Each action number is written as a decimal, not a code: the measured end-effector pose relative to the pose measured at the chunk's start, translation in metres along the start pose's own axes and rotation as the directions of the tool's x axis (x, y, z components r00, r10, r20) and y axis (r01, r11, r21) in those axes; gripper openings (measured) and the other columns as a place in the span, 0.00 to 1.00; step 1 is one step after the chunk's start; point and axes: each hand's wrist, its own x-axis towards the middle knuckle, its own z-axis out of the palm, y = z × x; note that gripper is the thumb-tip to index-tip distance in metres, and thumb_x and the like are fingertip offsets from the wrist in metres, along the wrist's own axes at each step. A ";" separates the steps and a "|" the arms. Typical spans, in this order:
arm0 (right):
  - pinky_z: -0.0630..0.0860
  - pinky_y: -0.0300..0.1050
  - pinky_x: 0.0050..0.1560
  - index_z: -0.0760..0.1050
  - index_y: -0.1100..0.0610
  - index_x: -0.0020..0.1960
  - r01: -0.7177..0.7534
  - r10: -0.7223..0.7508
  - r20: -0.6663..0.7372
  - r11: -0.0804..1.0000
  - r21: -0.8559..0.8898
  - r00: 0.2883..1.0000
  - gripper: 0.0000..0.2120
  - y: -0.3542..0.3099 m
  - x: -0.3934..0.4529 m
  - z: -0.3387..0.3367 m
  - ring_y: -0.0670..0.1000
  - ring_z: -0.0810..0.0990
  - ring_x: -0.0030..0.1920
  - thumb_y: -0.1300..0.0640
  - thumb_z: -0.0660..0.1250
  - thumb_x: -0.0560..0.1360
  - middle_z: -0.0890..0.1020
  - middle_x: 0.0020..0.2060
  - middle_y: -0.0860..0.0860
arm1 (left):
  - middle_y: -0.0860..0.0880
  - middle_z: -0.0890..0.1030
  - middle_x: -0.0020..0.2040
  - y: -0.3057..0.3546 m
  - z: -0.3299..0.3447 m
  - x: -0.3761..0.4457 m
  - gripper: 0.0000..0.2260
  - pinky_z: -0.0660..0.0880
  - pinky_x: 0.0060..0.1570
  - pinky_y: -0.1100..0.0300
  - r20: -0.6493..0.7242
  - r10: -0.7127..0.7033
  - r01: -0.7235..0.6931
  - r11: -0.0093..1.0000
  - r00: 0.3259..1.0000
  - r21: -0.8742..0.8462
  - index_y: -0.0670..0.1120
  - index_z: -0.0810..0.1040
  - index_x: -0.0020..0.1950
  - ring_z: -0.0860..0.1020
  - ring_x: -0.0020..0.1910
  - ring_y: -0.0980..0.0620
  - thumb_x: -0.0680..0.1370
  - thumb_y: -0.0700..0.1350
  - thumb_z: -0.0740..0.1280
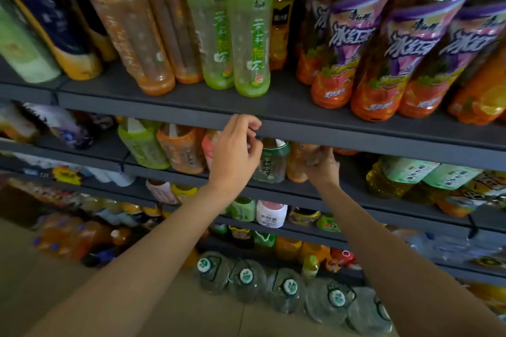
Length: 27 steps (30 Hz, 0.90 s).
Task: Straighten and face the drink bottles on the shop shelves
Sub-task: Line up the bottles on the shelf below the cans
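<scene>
Both hands reach into the second shelf [356,194], under the front lip of the top shelf [301,131]. My right hand [321,165] grips an orange drink bottle [297,165] from its right side, fingers wrapped round it. My left hand [235,153] hovers with loosely curled fingers just left of a clear green-label tea bottle [272,163]; it holds nothing I can see. Left of it stand a pink bottle [209,148], an orange bottle [182,149] and a green bottle [142,145].
The top shelf carries tall green bottles [250,27], orange-tinted bottles [128,27] and purple-label iced tea bottles [391,49]. Yellow bottles with pale green labels [405,175] stand at the right. Lower shelves hold small drinks, and large water jugs [287,290] line the floor.
</scene>
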 end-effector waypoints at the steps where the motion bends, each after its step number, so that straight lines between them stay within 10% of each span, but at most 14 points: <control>1: 0.60 0.50 0.66 0.61 0.62 0.69 -0.027 0.027 -0.002 1.000 0.015 1.000 0.30 -0.002 0.003 0.000 0.61 0.64 0.66 0.59 0.70 0.72 0.71 0.65 0.59 | 0.47 0.75 0.47 -0.003 -0.002 -0.001 0.10 0.69 0.41 0.67 0.007 -0.003 0.003 1.000 1.000 0.012 0.40 0.74 0.51 0.75 0.43 0.52 0.72 0.32 0.65; 8: 0.67 0.51 0.62 0.61 0.64 0.70 -0.207 0.209 0.010 0.975 -0.086 0.978 0.30 -0.010 -0.010 0.009 0.62 0.68 0.66 0.54 0.69 0.73 0.72 0.65 0.61 | 0.50 0.73 0.48 -0.004 -0.011 -0.001 0.10 0.73 0.43 0.60 0.012 -0.024 0.024 1.000 1.000 0.015 0.41 0.74 0.53 0.76 0.45 0.51 0.72 0.33 0.65; 13: 0.77 0.44 0.48 0.80 0.59 0.48 0.144 -0.108 0.219 0.978 -0.152 0.970 0.11 -0.061 -0.077 -0.024 0.52 0.81 0.44 0.52 0.71 0.71 0.82 0.39 0.53 | 0.50 0.70 0.50 0.007 -0.019 0.031 0.11 0.75 0.48 0.51 -0.151 -0.099 0.083 0.991 0.984 -0.107 0.39 0.73 0.55 0.75 0.49 0.47 0.73 0.38 0.66; 18: 0.77 0.41 0.40 0.79 0.58 0.45 0.480 -0.472 -0.096 0.873 0.089 0.876 0.09 -0.170 -0.067 -0.082 0.45 0.79 0.35 0.53 0.73 0.71 0.81 0.36 0.49 | 0.39 0.72 0.57 0.019 -0.035 0.082 0.23 0.65 0.58 0.55 -0.238 -0.318 0.284 0.944 0.918 -0.166 0.36 0.69 0.60 0.70 0.59 0.40 0.72 0.46 0.72; 27: 0.77 0.46 0.51 0.72 0.63 0.60 0.488 -0.422 -0.311 0.855 0.175 0.852 0.21 -0.209 -0.004 -0.061 0.52 0.80 0.46 0.55 0.72 0.71 0.78 0.52 0.53 | 0.41 0.67 0.66 0.037 -0.022 0.116 0.31 0.63 0.63 0.48 -0.193 -0.422 0.442 0.894 0.886 0.077 0.40 0.68 0.66 0.65 0.67 0.42 0.72 0.59 0.69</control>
